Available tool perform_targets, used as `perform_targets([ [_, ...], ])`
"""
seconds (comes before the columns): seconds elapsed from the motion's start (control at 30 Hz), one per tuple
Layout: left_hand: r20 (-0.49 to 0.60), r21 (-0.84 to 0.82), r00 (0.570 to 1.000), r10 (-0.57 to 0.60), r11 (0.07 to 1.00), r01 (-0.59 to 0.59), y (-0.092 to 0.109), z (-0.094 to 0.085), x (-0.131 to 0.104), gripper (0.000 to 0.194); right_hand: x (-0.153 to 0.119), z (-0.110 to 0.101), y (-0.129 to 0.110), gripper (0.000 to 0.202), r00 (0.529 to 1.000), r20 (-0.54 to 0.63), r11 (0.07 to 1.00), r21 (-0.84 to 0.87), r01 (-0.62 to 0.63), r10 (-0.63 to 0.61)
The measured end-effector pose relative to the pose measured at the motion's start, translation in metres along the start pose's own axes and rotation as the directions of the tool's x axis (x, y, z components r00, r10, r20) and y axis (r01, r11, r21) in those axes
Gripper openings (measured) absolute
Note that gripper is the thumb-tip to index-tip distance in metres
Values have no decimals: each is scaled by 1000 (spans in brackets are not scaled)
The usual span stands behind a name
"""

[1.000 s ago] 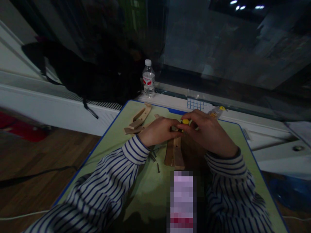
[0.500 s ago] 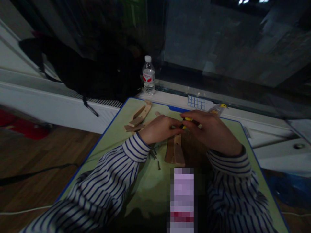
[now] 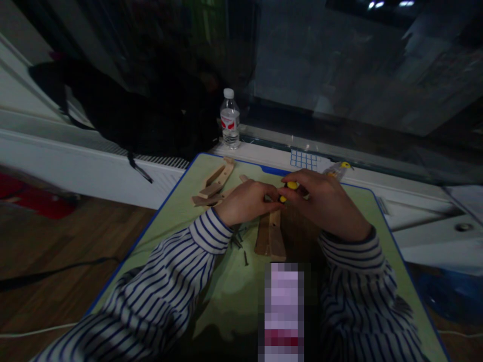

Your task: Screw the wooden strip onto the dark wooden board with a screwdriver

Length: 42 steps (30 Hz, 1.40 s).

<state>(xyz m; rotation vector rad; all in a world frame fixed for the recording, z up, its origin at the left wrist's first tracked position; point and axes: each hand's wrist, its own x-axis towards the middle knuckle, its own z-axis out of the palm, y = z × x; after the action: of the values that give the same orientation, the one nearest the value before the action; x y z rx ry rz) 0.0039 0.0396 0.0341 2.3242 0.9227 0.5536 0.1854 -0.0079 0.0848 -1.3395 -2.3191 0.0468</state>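
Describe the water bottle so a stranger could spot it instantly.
Start at the green mat and follow its left edge to the far corner. Just beyond, on the white ledge by the window, stands the bottle: the only upright clear thing, with a white cap and red label.

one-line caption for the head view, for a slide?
Left hand steadies wooden pieces while right hand grips a yellow-handled tool over a green mat.

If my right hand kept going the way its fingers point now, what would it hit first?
Most likely your left hand. The right hand points leftward across the wooden piece, gripping a yellow-handled tool, and the fingertips nearly meet already.
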Motion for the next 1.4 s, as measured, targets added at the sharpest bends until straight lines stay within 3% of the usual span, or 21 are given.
perform_targets([
  [0.23, 17, -18, 999, 50, 999, -50, -5, 1, -1, 21, -5, 0, 2, 33, 995, -9, 979, 176, 101, -101],
  [0.43, 122, -94, 990, 70, 994, -58, -7, -3, -1, 26, -2, 1, 4, 20, 998, -12, 994, 85, 68, -67],
  [0.6, 214, -149, 973, 85, 987, -53, -6, -5, -1, 28, -1, 0, 0, 20, 1000, 4, 999, 44, 29, -29],
  [0.93, 10, -12, 1000, -2, 1000, 2, 0, -2, 0, 22, 0, 2, 0, 21, 1000, 29, 1000, 21, -9, 8],
  [1.17, 25, 12, 999, 21, 1000, -21, -2, -2, -1, 22, -4, 0, 0, 32, 996, 37, 983, 168, 71, -79],
  [1.4, 113, -54, 991, 73, 996, -67, -6, -3, -1, 26, -3, 2, 4, 28, 994, 9, 987, 119, 107, -109],
])
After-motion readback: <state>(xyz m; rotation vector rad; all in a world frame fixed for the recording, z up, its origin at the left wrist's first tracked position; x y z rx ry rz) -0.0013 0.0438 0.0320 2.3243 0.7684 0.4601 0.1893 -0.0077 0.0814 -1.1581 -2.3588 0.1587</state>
